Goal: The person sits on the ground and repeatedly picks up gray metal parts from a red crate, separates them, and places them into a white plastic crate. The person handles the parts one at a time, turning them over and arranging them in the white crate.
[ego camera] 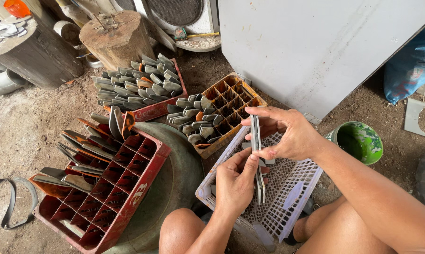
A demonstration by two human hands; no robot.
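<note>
left hand (234,181) | right hand (288,134) | both grips pinch thin grey metal strip (257,155), upright

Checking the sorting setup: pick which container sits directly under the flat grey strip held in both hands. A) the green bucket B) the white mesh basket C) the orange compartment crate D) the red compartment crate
B: the left hand and right hand hold the grey strip upright over the white mesh basket, while the red crate, orange crate and green bucket lie off to the sides.
</note>
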